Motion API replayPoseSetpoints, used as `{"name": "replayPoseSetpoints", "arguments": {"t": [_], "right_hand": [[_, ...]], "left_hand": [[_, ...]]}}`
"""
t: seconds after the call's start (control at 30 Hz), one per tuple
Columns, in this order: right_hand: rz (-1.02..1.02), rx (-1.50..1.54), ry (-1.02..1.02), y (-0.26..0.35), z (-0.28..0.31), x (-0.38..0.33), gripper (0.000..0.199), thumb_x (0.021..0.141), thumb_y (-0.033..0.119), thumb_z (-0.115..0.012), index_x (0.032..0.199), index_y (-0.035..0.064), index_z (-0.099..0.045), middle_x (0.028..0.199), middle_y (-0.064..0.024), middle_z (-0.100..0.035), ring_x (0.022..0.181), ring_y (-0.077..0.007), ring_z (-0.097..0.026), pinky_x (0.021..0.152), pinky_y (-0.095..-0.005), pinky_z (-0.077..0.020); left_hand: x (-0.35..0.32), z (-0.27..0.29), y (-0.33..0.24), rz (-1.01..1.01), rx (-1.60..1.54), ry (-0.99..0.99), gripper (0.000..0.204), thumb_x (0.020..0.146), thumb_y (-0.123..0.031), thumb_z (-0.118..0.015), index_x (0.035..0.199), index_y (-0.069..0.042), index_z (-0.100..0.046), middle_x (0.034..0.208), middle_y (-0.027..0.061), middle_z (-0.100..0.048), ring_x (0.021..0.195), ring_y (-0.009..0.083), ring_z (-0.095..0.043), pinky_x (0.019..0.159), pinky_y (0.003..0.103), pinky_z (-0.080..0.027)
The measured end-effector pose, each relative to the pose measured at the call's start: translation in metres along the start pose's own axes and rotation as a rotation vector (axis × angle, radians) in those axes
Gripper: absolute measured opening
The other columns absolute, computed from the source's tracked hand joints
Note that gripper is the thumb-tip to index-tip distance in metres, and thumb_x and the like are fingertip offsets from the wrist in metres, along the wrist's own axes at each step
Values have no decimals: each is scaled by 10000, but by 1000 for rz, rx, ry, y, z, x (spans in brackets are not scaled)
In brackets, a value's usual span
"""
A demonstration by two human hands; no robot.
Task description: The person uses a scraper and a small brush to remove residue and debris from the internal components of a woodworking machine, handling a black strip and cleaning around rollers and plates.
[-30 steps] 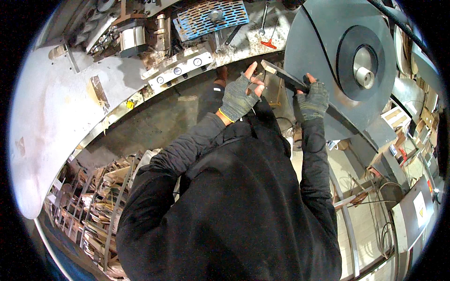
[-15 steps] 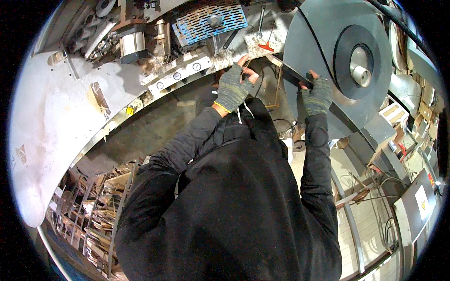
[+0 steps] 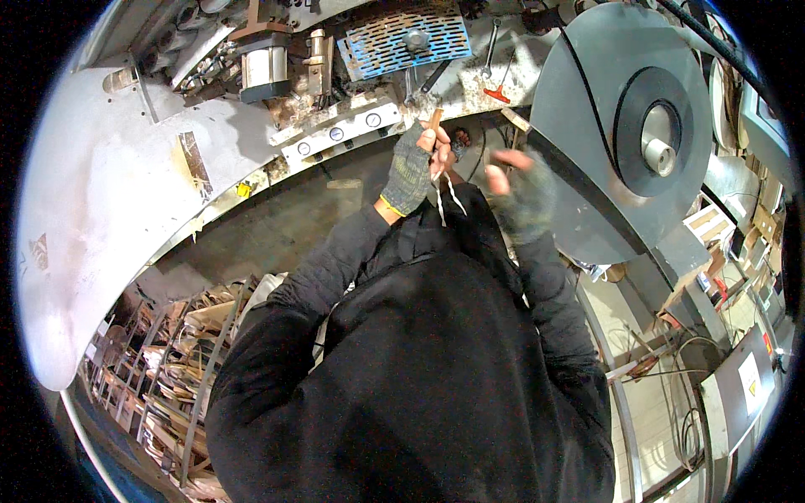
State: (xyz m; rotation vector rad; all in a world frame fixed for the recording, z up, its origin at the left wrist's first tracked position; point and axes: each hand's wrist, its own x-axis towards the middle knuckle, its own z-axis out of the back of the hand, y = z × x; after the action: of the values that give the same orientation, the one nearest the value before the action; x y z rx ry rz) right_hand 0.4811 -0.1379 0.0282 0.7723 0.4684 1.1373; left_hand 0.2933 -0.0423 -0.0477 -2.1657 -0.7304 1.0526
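Note:
My left hand point(image 3: 409, 172), in a grey fingerless knit glove with a yellow cuff edge, is closed in front of my body. Between its thumb and fingers sticks up a small flat brown strip point(image 3: 435, 119), perhaps wood. White drawstring ends point(image 3: 442, 201) hang just below the fingers. My right hand point(image 3: 527, 194), gloved the same way, is smeared by motion a short way to the right, apart from the left. Whether it holds anything is not visible. Behind it stands a large grey disc-shaped machine guard point(image 3: 579, 126) with a dark edge.
A curved white workbench point(image 3: 109, 243) runs along the left and front, with a gauge panel point(image 3: 342, 132), a blue slotted plate point(image 3: 377, 42), a wrench point(image 3: 490, 50) and a red-handled tool point(image 3: 497, 94). A rack of thin wooden pieces point(image 3: 184, 369) stands lower left; cables lie lower right.
My right hand has left the dark bar beside the grey guard and moved left toward my left hand. The brown strip now shows upright in my left hand. The whole view has shifted slightly.

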Motion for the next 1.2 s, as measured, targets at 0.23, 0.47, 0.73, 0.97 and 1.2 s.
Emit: {"name": "replayPoseSetpoints", "arguments": {"t": [0.23,0.47,0.73,0.97,1.2], "right_hand": [[-334,373,-55,17,-112,71,417,953,172,-791,1322,39,-652,1118,-66,-704,958,-129,-655,882,-293,-530],[-96,-489,160,-14,-171,163,746,952,634,-653,1481,119,-552,1339,-177,-662,1193,-383,-670,962,-520,-544],[-224,-636,395,-19,-199,202,589,1044,525,-490,1527,190,-535,1389,-223,-629,1205,-421,-671,987,-584,-529],[-276,-605,425,-11,-188,209,572,1047,444,-502,1471,63,-550,1377,-264,-637,1224,-432,-661,1003,-573,-532],[-282,-551,482,58,-129,135,381,1029,368,-595,1192,24,-617,1182,-231,-718,1113,-421,-688,932,-536,-536]], "left_hand": [[-8,25,-10,-58,108,-179,363,1145,-351,-497,1126,-17,-638,737,-18,-558,548,46,-465,502,226,-369],[-6,81,-9,-47,82,-425,302,1111,-363,-580,1131,-72,-656,721,-61,-488,575,22,-423,480,214,-355],[-10,106,-15,-74,153,-388,257,1110,-327,-582,1129,-74,-620,727,-49,-468,571,34,-409,471,218,-360],[-8,117,-23,-65,79,-364,241,1103,-301,-598,1134,-63,-619,735,-55,-479,580,36,-438,465,223,-387],[-51,160,-22,-126,-20,-505,223,1095,-272,-617,1150,-55,-613,738,-36,-509,619,44,-501,495,234,-413]]}}
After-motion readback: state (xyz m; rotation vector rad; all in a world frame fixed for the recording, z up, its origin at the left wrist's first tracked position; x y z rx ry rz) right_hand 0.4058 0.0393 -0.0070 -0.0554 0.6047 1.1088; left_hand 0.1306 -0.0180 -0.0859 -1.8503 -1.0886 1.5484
